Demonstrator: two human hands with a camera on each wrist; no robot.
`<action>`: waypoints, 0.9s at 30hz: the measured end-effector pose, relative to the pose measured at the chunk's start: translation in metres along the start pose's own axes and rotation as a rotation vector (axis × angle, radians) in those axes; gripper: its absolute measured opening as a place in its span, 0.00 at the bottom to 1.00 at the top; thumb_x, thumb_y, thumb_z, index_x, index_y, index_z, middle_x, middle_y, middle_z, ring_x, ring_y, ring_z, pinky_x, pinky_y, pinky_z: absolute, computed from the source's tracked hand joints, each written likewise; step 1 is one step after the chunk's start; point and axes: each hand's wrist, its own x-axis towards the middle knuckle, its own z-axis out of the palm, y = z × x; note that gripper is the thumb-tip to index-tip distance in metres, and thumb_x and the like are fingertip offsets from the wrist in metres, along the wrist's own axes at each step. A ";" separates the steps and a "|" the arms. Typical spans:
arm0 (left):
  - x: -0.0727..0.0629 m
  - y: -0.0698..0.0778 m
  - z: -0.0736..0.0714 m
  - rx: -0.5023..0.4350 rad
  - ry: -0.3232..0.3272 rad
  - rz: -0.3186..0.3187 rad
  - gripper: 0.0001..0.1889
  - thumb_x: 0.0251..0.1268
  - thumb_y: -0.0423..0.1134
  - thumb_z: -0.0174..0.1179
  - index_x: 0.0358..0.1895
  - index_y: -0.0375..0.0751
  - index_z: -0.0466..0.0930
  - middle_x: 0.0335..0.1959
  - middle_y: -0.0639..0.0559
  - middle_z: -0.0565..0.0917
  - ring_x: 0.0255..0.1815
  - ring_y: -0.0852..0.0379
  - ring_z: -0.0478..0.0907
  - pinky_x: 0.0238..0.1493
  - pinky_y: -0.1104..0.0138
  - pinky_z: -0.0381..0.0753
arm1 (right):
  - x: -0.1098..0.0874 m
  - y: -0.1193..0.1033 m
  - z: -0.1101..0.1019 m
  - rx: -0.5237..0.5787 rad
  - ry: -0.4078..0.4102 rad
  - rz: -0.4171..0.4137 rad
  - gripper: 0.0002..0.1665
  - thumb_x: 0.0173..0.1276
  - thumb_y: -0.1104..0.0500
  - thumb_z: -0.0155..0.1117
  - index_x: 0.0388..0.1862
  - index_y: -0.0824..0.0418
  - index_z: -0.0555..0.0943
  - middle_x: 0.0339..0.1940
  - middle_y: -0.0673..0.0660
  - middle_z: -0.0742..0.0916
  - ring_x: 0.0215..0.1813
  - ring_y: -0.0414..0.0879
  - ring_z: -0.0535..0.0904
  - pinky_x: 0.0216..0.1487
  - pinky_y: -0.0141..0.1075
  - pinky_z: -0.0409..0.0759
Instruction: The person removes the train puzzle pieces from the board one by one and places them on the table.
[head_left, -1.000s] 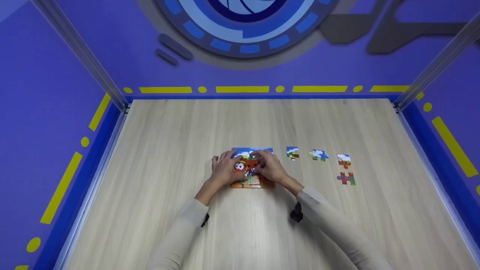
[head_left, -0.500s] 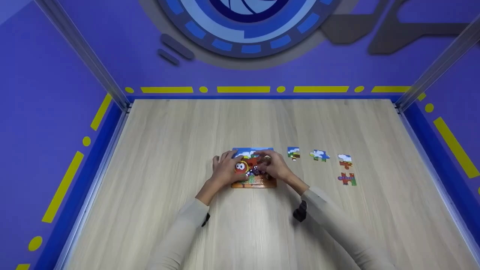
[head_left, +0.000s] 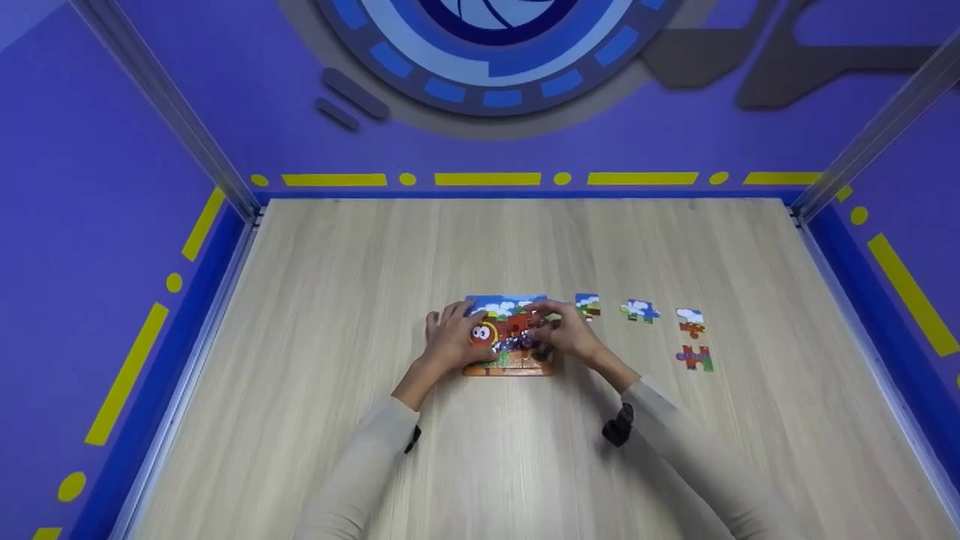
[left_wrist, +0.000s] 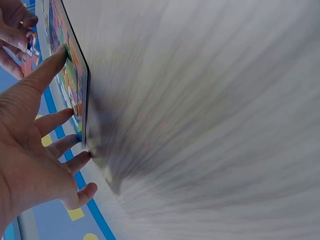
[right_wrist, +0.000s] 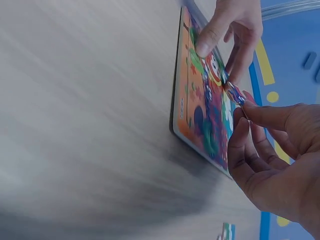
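Tabletop (head_left: 337, 262) is carrying the puzzle board (head_left: 508, 371); I'm watching the left hand (head_left: 452, 335) resting spread-fingered on its left side, the right hand (head_left: 568, 334) pinching a puzzle piece (right_wrist: 235, 94) over its right part.

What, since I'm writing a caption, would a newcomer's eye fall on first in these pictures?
Probably the big round emblem on the blue wall, at the top of the head view. Next comes the bright picture puzzle on the pale table, with the left hand resting on it and the right hand pinching a piece. Four loose pieces lie to the right of the puzzle.
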 end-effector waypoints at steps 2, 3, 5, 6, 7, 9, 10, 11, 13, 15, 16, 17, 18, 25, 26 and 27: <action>-0.001 0.000 -0.001 -0.003 0.000 -0.002 0.41 0.53 0.57 0.76 0.70 0.44 0.76 0.78 0.39 0.66 0.78 0.36 0.60 0.73 0.32 0.52 | -0.003 0.002 -0.004 -0.003 0.007 0.013 0.24 0.68 0.74 0.65 0.63 0.68 0.80 0.49 0.68 0.86 0.41 0.52 0.86 0.41 0.42 0.85; -0.001 0.000 -0.001 -0.005 0.000 -0.002 0.41 0.53 0.57 0.76 0.70 0.44 0.76 0.78 0.38 0.66 0.78 0.36 0.60 0.73 0.32 0.52 | -0.004 0.003 -0.006 -0.007 0.011 0.017 0.24 0.68 0.74 0.64 0.63 0.68 0.80 0.50 0.68 0.86 0.41 0.52 0.86 0.41 0.40 0.85; -0.001 0.000 -0.001 -0.009 -0.001 -0.003 0.41 0.54 0.56 0.76 0.71 0.43 0.75 0.78 0.38 0.66 0.79 0.36 0.59 0.73 0.33 0.52 | -0.007 0.005 -0.011 -0.015 0.024 0.030 0.24 0.68 0.74 0.64 0.63 0.67 0.80 0.50 0.68 0.86 0.43 0.52 0.87 0.42 0.38 0.84; -0.002 0.001 -0.002 -0.010 0.000 -0.003 0.41 0.54 0.56 0.76 0.71 0.43 0.75 0.78 0.38 0.66 0.79 0.36 0.59 0.73 0.33 0.52 | -0.008 0.006 -0.013 -0.021 0.032 0.037 0.24 0.68 0.74 0.64 0.63 0.66 0.80 0.50 0.67 0.86 0.45 0.52 0.87 0.42 0.37 0.84; -0.002 0.001 -0.002 -0.011 -0.001 -0.003 0.41 0.54 0.56 0.76 0.71 0.44 0.75 0.78 0.38 0.66 0.79 0.36 0.59 0.73 0.33 0.52 | -0.009 0.007 -0.016 -0.025 0.037 0.040 0.25 0.68 0.74 0.64 0.63 0.66 0.80 0.50 0.67 0.86 0.45 0.52 0.87 0.43 0.37 0.84; -0.002 0.002 -0.002 -0.013 -0.001 -0.002 0.41 0.54 0.56 0.76 0.71 0.43 0.75 0.78 0.38 0.66 0.79 0.36 0.59 0.73 0.33 0.51 | -0.013 0.009 -0.022 -0.034 0.050 0.045 0.25 0.68 0.74 0.64 0.64 0.66 0.80 0.51 0.67 0.86 0.46 0.53 0.87 0.44 0.37 0.84; -0.002 0.002 -0.002 -0.015 -0.003 -0.003 0.41 0.54 0.56 0.76 0.71 0.43 0.75 0.78 0.38 0.66 0.79 0.36 0.59 0.73 0.33 0.51 | -0.015 0.010 -0.025 -0.038 0.054 0.046 0.25 0.67 0.74 0.64 0.64 0.65 0.80 0.51 0.67 0.85 0.46 0.53 0.87 0.44 0.38 0.84; -0.002 0.003 -0.001 -0.015 -0.005 -0.004 0.41 0.55 0.56 0.76 0.71 0.43 0.75 0.78 0.38 0.66 0.79 0.37 0.59 0.73 0.32 0.50 | -0.018 0.011 -0.028 -0.044 0.058 0.041 0.25 0.68 0.74 0.64 0.64 0.66 0.80 0.50 0.67 0.85 0.45 0.53 0.86 0.43 0.38 0.84; -0.002 0.003 -0.001 -0.009 0.000 0.002 0.41 0.55 0.56 0.76 0.71 0.43 0.75 0.77 0.38 0.66 0.78 0.36 0.59 0.72 0.32 0.51 | -0.023 0.015 -0.034 -0.045 0.066 0.032 0.25 0.68 0.74 0.64 0.64 0.67 0.79 0.50 0.69 0.85 0.44 0.55 0.86 0.41 0.40 0.85; -0.003 0.004 0.000 -0.005 0.002 0.009 0.40 0.55 0.56 0.76 0.70 0.42 0.75 0.77 0.37 0.66 0.78 0.36 0.60 0.72 0.32 0.52 | -0.029 0.018 -0.039 -0.038 0.076 0.020 0.25 0.68 0.75 0.63 0.64 0.70 0.79 0.50 0.71 0.85 0.44 0.58 0.86 0.40 0.41 0.86; -0.003 0.004 0.000 -0.001 0.006 0.012 0.40 0.54 0.56 0.76 0.70 0.42 0.76 0.76 0.37 0.67 0.77 0.35 0.60 0.72 0.32 0.52 | -0.032 0.020 -0.042 -0.036 0.080 0.021 0.25 0.68 0.75 0.63 0.65 0.71 0.78 0.50 0.72 0.84 0.45 0.60 0.86 0.40 0.42 0.86; -0.003 0.004 0.000 0.004 0.009 0.017 0.40 0.54 0.56 0.76 0.70 0.42 0.76 0.76 0.37 0.67 0.77 0.35 0.61 0.71 0.32 0.53 | -0.034 0.021 -0.046 -0.031 0.083 0.023 0.25 0.68 0.76 0.62 0.65 0.72 0.77 0.50 0.73 0.84 0.45 0.62 0.86 0.40 0.43 0.87; -0.003 0.004 -0.001 0.006 0.012 0.019 0.40 0.54 0.56 0.76 0.70 0.42 0.76 0.76 0.37 0.67 0.77 0.35 0.61 0.71 0.32 0.53 | -0.037 0.022 -0.049 -0.025 0.082 0.026 0.25 0.68 0.76 0.62 0.65 0.73 0.77 0.50 0.75 0.83 0.45 0.63 0.86 0.40 0.44 0.87; -0.002 0.002 -0.002 -0.004 0.004 0.012 0.41 0.55 0.57 0.75 0.71 0.43 0.75 0.77 0.37 0.66 0.78 0.35 0.60 0.72 0.33 0.52 | -0.057 0.032 -0.080 -0.062 0.101 0.074 0.25 0.70 0.72 0.63 0.66 0.72 0.76 0.54 0.74 0.82 0.45 0.50 0.85 0.40 0.34 0.86; -0.002 0.002 -0.002 -0.002 0.002 0.011 0.41 0.55 0.57 0.75 0.71 0.43 0.75 0.77 0.37 0.66 0.78 0.35 0.60 0.72 0.33 0.52 | -0.061 0.034 -0.084 -0.065 0.107 0.078 0.26 0.70 0.72 0.64 0.66 0.71 0.76 0.55 0.73 0.83 0.45 0.48 0.85 0.40 0.32 0.85; -0.002 0.002 -0.002 -0.001 0.002 0.010 0.41 0.55 0.57 0.75 0.71 0.43 0.75 0.77 0.37 0.66 0.78 0.35 0.60 0.72 0.33 0.52 | -0.064 0.036 -0.088 -0.067 0.111 0.075 0.26 0.70 0.71 0.64 0.66 0.71 0.76 0.55 0.72 0.83 0.45 0.47 0.85 0.39 0.31 0.84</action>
